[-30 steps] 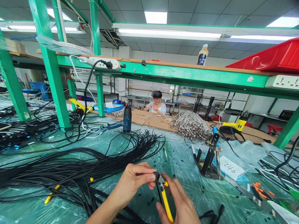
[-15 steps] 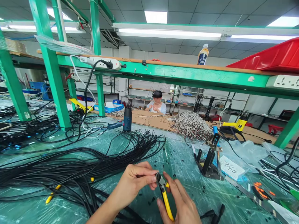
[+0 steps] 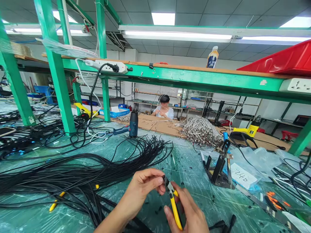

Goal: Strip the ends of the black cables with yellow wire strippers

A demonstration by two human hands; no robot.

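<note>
My left hand [image 3: 145, 188] is closed in a pinch, thumb against fingertips, on a small black cable end [image 3: 163, 178]. Most of that cable is hidden by the fingers. In my right hand [image 3: 188, 207] are diagonal cutters [image 3: 175, 208] with yellow handles, the fingers wrapped around them. Their metal jaws point up and left and meet the black end at my left fingertips. Whether the jaws are fully closed I cannot tell. A large bundle of black cables [image 3: 107, 165] lies on the bench left of my hands.
A dark blue heat gun [image 3: 133, 124] stands behind the cables. To the right are a soldering iron stand [image 3: 220, 168], a paper marked 240 [image 3: 240, 175] and a steel ruler [image 3: 257, 200]. Behind lies a heap of white wires [image 3: 200, 131]. A person [image 3: 164, 108] sits opposite, under the green shelf beam [image 3: 184, 76].
The cutters have shifted slightly right and down with my right hand. My left hand stays pinched at nearly the same place. The whole view has moved a little.
</note>
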